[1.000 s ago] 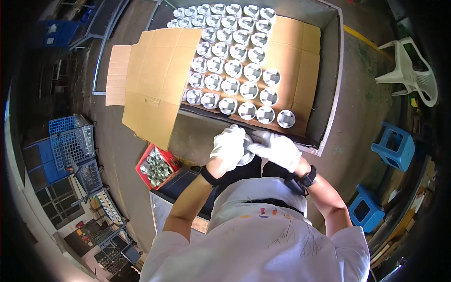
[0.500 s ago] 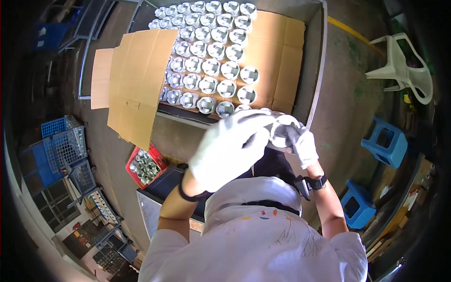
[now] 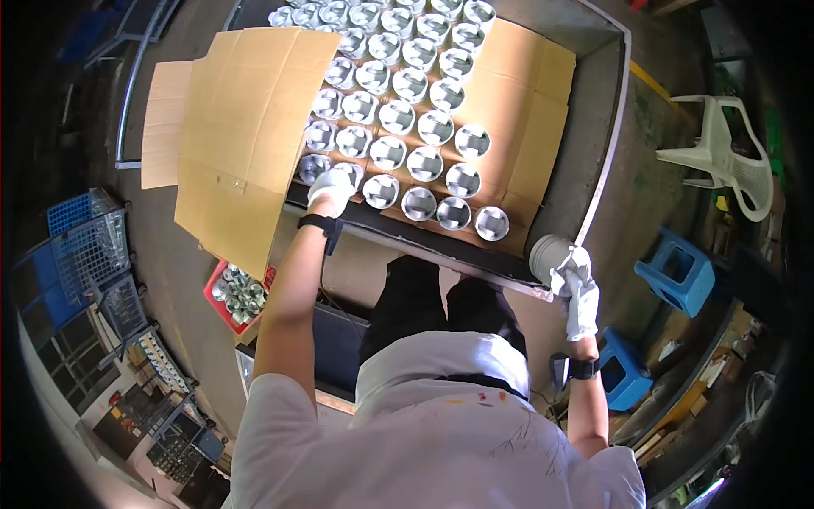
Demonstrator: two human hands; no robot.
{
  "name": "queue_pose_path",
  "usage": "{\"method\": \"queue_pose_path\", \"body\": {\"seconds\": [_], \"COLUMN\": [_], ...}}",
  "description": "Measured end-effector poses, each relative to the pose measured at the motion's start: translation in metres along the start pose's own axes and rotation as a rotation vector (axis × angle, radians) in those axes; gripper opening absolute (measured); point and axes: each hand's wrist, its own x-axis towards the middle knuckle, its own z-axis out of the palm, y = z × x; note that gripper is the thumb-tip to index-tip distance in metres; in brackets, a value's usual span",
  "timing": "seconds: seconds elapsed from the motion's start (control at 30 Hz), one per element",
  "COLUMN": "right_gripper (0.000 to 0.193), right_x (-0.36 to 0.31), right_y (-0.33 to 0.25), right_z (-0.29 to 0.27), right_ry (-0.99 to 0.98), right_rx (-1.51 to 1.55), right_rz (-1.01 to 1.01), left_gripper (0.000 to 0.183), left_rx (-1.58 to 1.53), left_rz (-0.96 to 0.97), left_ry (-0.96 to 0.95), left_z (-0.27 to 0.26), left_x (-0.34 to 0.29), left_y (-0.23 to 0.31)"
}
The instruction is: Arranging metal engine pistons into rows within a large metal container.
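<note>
Silvery metal pistons stand in rows on brown cardboard (image 3: 526, 110) inside a large dark bin (image 3: 593, 127). My left hand (image 3: 331, 188), in a white glove, reaches into the near row at the left. Its fingers are curled at a piston (image 3: 350, 172) still standing in that row; the glove covers part of it. By the bin's near right corner, my right hand (image 3: 578, 287), also gloved, is closed on another piston (image 3: 551, 258). That piston lies tilted, its grooved side showing, close against the bin's rim.
A folded cardboard sheet (image 3: 246, 127) leans over the bin's left side. Below it, a red crate (image 3: 222, 314) holds more pistons. Two blue stools (image 3: 678, 276) and a white plastic chair (image 3: 721, 153) stand at the right. Blue mesh baskets (image 3: 93, 246) are at the far left.
My hands were together over a piston at the bin's near edge. Now they are apart: the left has moved to the near row's left, the right to the bin's corner with a piston.
</note>
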Motion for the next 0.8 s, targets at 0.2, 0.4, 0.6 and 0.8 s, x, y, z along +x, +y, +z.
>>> {"method": "queue_pose_path", "body": {"seconds": [0.2, 0.4, 0.6, 0.8], "right_gripper": [0.015, 0.016, 0.021, 0.027], "right_x": [-0.02, -0.022, -0.016, -0.018], "right_y": [0.024, 0.062, 0.084, 0.079], "right_z": [0.04, 0.092, 0.123, 0.137], "right_ry": [-0.016, -0.05, 0.026, 0.072], "right_rx": [0.029, 0.525, 0.474, 0.39], "right_rz": [0.184, 0.162, 0.18, 0.21], "left_gripper": [0.027, 0.024, 0.035, 0.049], "left_rx": [-0.181, -0.062, 0.258, 0.28], "left_rz": [-0.191, 0.048, 0.077, -0.031], "left_ry": [-0.204, -0.422, -0.39, -0.266], "left_z": [0.019, 0.018, 0.023, 0.072], "left_x": [0.029, 0.06, 0.067, 0.08], "left_y": [-0.007, -0.008, 0.014, -0.004]}}
